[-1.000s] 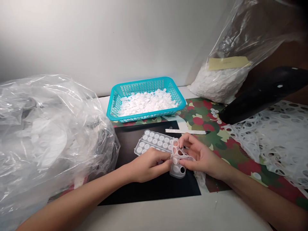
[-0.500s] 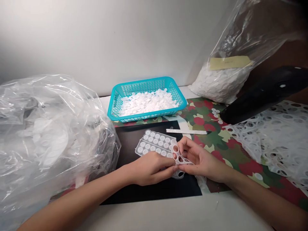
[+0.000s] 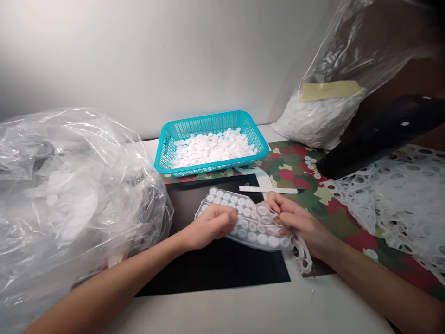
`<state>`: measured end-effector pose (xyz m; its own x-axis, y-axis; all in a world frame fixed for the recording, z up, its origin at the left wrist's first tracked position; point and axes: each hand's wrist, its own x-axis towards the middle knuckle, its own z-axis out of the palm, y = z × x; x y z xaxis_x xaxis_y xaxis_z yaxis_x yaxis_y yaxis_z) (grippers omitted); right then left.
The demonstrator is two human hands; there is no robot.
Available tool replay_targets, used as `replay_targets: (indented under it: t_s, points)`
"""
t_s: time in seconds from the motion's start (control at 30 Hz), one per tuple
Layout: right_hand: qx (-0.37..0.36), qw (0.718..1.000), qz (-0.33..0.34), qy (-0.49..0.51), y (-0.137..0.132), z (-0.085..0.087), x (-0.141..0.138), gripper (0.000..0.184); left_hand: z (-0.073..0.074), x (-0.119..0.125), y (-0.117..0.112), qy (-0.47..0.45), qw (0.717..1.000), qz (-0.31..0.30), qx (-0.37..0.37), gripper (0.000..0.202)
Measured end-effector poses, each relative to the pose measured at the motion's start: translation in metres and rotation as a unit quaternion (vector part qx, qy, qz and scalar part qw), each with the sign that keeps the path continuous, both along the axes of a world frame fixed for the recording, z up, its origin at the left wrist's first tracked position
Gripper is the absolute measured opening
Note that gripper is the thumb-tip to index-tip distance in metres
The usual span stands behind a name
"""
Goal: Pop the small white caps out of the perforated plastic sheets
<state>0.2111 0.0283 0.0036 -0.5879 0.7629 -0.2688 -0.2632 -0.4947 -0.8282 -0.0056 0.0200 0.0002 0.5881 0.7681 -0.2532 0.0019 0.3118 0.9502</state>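
A grey tray [image 3: 253, 236] with rows of round white discs lies slantwise in front of me. My right hand [image 3: 295, 221] is closed around a translucent white perforated sheet [image 3: 303, 257]. Part of this sheet bunches over the right end of the tray, and a loose strip of it with round holes dangles below my fingers. My left hand [image 3: 213, 225] is curled into a fist over the tray's left part. It covers some of the discs, and what it holds, if anything, is hidden.
Behind the tray stands a turquoise basket [image 3: 159, 160] of white discs. A big clear plastic bag [image 3: 139, 195] bulges at left. At right are a bag of white pieces [image 3: 313, 120], a black cylindrical object [image 3: 368, 139] and a heap of perforated sheets [image 3: 406, 195]. A white strip [image 3: 267, 189] lies behind my right hand.
My hands, close together at the tray's right end before, have moved apart. My left hand went left and up; the perforated sheet is bunched in my right hand, and more discs show.
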Motion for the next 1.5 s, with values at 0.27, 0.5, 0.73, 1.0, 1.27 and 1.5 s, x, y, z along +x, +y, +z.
replay_targets:
  t_s: [0.27,0.5,0.73,1.0,1.27,1.5]
  points:
    - [-0.009,0.997,-0.064,-0.048,0.012,-0.002,0.003,0.025,0.0,-0.015,0.019,-0.24,0.936,0.069,-0.248,0.034]
    - [0.007,0.997,-0.057,-0.051,0.012,-0.007,0.003,0.021,0.014,-0.02,0.022,-0.245,0.929,0.139,-0.241,0.035]
    - [0.009,0.997,-0.069,-0.04,0.012,-0.011,0.002,0.019,0.085,-0.034,0.044,0.081,0.941,0.258,0.204,0.03]
    - [0.015,0.996,-0.06,-0.065,0.012,-0.005,0.0,0.022,0.08,-0.063,0.103,0.516,0.782,0.128,0.325,0.018]
    - [0.032,0.997,-0.037,-0.055,0.011,-0.003,0.001,0.019,0.079,-0.063,0.09,0.483,0.768,0.163,0.387,0.025]
    - [0.046,0.998,-0.036,-0.024,0.007,-0.006,-0.003,0.019,0.077,-0.004,0.016,0.385,0.817,-0.061,0.425,0.032]
